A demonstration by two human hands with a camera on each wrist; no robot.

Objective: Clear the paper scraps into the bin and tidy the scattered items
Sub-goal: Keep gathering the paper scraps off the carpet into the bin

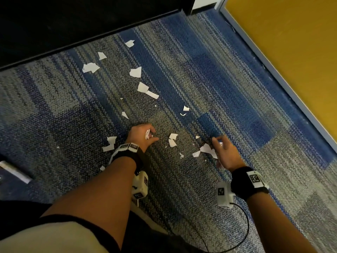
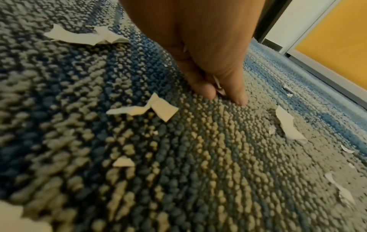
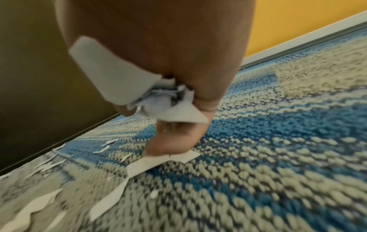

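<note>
Several torn white paper scraps [image 1: 135,72] lie scattered over the blue and grey carpet [image 1: 209,73]. My left hand [image 1: 155,134] is low over the carpet and grips a small wad of scraps [image 1: 147,134] in its curled fingers. In the left wrist view its fingertips [image 2: 241,98] touch the carpet with a sliver of paper [image 2: 217,83] between them. My right hand [image 1: 218,141] holds a bunch of crumpled scraps [image 3: 164,102] in the palm. Its fingertips [image 3: 164,149] press on a flat scrap [image 3: 158,163] lying on the carpet. No bin is in view.
A black piece of furniture [image 1: 73,24] borders the carpet at the back left. A yellow wall [image 1: 291,42] with a grey skirting strip [image 1: 273,73] runs along the right. A flat white object [image 1: 14,172] lies at the left edge. A black cable [image 1: 244,234] trails from the right wrist.
</note>
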